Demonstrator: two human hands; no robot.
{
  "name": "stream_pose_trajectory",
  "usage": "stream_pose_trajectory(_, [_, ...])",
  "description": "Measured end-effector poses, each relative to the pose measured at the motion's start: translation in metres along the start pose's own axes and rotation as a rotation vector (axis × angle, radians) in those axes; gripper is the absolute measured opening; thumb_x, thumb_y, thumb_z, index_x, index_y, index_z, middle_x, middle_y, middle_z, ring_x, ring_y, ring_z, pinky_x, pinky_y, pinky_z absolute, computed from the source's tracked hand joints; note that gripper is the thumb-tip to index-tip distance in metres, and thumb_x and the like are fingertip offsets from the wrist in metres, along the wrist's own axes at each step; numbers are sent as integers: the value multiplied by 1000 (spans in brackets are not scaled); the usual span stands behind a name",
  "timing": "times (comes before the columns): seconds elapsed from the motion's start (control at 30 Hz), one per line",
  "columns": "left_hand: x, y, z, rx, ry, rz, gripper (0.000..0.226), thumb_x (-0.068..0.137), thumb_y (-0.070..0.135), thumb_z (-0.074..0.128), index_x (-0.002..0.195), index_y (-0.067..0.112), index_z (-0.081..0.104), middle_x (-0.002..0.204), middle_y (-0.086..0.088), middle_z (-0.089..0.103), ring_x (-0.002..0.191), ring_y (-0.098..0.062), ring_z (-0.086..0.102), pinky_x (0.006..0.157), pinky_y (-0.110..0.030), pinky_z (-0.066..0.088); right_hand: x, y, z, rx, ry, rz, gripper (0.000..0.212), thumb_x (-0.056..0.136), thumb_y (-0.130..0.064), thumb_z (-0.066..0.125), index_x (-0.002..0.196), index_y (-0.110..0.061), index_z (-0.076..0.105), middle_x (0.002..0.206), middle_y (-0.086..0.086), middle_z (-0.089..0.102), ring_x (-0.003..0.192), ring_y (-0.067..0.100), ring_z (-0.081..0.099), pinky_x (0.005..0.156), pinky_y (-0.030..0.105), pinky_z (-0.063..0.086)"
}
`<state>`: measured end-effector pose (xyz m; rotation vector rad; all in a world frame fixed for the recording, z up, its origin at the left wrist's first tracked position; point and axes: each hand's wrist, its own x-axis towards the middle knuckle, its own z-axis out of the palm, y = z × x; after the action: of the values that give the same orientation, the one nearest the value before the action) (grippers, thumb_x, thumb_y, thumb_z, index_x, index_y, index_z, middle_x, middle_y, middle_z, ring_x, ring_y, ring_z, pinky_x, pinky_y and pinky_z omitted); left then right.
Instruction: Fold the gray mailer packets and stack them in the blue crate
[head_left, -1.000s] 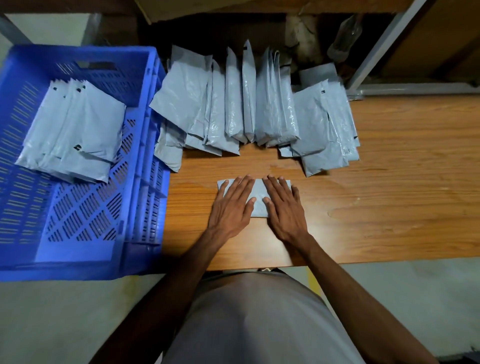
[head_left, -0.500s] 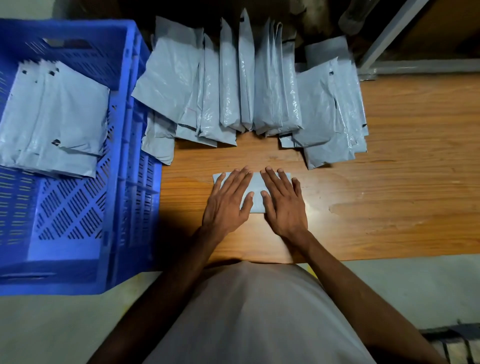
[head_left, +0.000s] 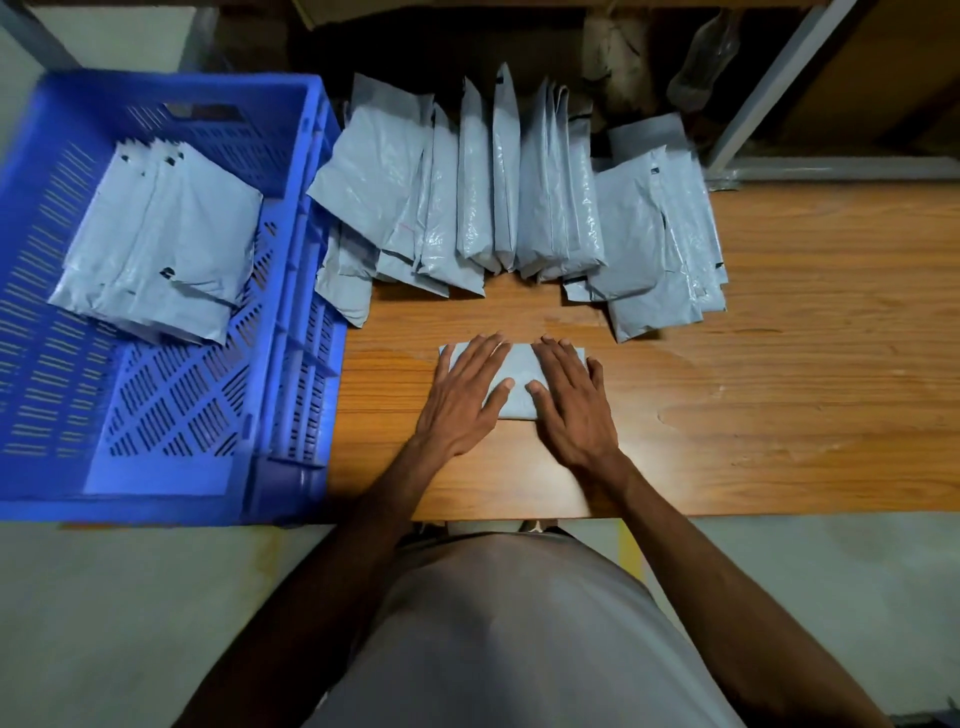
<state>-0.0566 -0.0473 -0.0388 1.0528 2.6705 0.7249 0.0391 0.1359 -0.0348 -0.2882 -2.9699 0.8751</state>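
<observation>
Packet (head_left: 517, 382), folded small, lies near the bench's (head_left: 779, 415) front edge, pinned flat under both palms. The left hand (head_left: 462, 397) and the right hand (head_left: 571, 402) press on it with fingers straight and spread, gripping nothing. Slick plastic like this probably springs open once the pressure lifts, so a slow pickup could undo the crease. Off the bench's left edge stands the blue crate (head_left: 291, 291), holding a leaning stack (head_left: 161, 249) that a careless drop may topple. Along the back edge, the unfolded packets (head_left: 498, 192) lean on each other and could slide down.
</observation>
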Motion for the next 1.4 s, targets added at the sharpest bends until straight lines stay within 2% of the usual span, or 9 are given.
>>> stream_pose_trajectory(0.17, [-34,-5,-22,-93,121,-75,64,89,34,57,151,20,47,148,-5,44,141,-25,38,118,-48,35,-19,12,-15,221,11,-79,60,102,-33,33,160,-21,38,168,0,34,158,17,23,121,61,23])
stream_pose_trajectory(0.37, [-54,-11,-25,-169,76,-117,69,82,14,70,147,19,47,149,0,45,139,-20,42,116,-42,41,-34,15,-19,257,-11,-95,82,79,-18,49,160,-21,37,166,2,38,154,15,29,122,59,23])
stream_pose_trajectory(0.53, [-53,6,-42,-367,255,-133,42,92,29,63,131,20,52,128,6,58,117,-11,58,93,-39,57,-34,1,-30,584,193,-16,55,98,-20,47,153,-18,49,139,2,64,119,22,62,99,43,52])
stream_pose_trajectory(0.7, [-39,16,-58,-438,360,-287,35,102,43,61,130,26,48,81,12,62,66,-9,62,56,-30,48,-23,-10,-39,640,357,148,43,104,-23,55,146,-23,54,91,-19,60,79,5,53,70,25,43])
stream_pose_trajectory(0.77, [-36,14,-50,-347,294,-375,42,103,46,57,137,25,44,84,4,63,76,-19,64,62,-33,45,-22,-9,-30,563,319,184,46,105,-27,55,150,-22,48,89,-19,61,80,7,57,73,30,48])
stream_pose_trajectory(0.87, [-38,9,-33,54,203,-428,57,102,47,52,148,15,42,127,-17,56,113,-33,55,90,-45,48,-23,-2,-14,265,290,178,54,107,-33,49,158,-22,37,139,6,54,124,23,54,105,46,45])
stream_pose_trajectory(0.93, [-41,11,-29,201,229,-413,60,102,48,49,151,14,42,141,-19,46,124,-34,46,98,-48,45,-25,-6,-11,154,309,152,52,108,-34,46,158,-23,39,150,9,44,137,26,44,111,47,35])
stream_pose_trajectory(1.17, [-31,16,-14,123,113,-107,53,109,41,35,150,10,48,152,-13,50,143,-30,41,115,-49,39,-20,-21,1,-127,86,-56,55,112,-40,27,164,-22,30,171,1,28,160,18,19,121,51,26])
stream_pose_trajectory(1.4, [-19,2,-4,203,17,-12,51,111,32,35,159,15,40,164,-1,41,158,-19,20,129,-45,8,-12,-13,5,-225,-12,-20,56,113,-45,25,166,-24,24,173,-2,23,161,16,10,127,56,12])
